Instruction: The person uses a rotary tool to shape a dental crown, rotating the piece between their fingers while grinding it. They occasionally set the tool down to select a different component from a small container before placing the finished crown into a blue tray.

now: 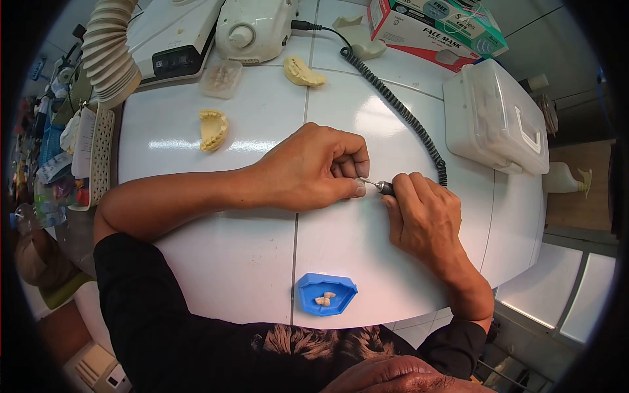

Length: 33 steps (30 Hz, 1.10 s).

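Note:
My right hand (422, 206) grips a dark rotary handpiece (386, 188), its thin bur pointing left. Close to that tip, my left hand (321, 170) has thumb and fingers pinched on a small pale piece, perhaps a dental crown (361, 179), mostly hidden by the fingertips. The bur appears to meet this piece, though contact is too small to be sure of. A blue tray (350, 289) near the table's front edge holds a few tooth-coloured pieces (325, 299). Beyond my left forearm lie two yellow dental casts, one arch-shaped (213, 130) and one farther back (303, 71).
A coiled black cord (406, 108) runs from the control unit (254, 29) toward my right hand. A lidded plastic case (496, 118) stands at right, mask boxes (436, 29) behind it. At back left are a ribbed hose (110, 52) and a small clear box (221, 79).

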Motion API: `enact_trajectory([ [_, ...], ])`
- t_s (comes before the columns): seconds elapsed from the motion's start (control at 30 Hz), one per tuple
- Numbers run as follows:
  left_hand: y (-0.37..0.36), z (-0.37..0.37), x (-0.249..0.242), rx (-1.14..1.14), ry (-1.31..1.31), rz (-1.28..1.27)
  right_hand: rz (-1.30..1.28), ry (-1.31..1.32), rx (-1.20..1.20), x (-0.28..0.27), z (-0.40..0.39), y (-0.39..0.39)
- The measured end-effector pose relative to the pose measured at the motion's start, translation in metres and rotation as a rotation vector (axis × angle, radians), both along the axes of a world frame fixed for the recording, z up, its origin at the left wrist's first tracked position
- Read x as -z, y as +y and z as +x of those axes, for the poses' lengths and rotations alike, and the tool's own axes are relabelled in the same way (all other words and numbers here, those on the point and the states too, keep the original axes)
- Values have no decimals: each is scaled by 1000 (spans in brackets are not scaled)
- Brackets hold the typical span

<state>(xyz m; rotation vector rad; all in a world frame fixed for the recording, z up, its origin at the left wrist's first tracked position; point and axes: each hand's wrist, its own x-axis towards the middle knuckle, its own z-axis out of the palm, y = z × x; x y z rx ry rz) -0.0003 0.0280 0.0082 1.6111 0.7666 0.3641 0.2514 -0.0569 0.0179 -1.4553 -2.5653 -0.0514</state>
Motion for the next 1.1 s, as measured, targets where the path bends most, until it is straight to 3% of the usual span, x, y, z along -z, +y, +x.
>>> enact_trajectory([
  [1.1,-1,0,1,-21,-27,8,16,32,-8,2,2,1],
])
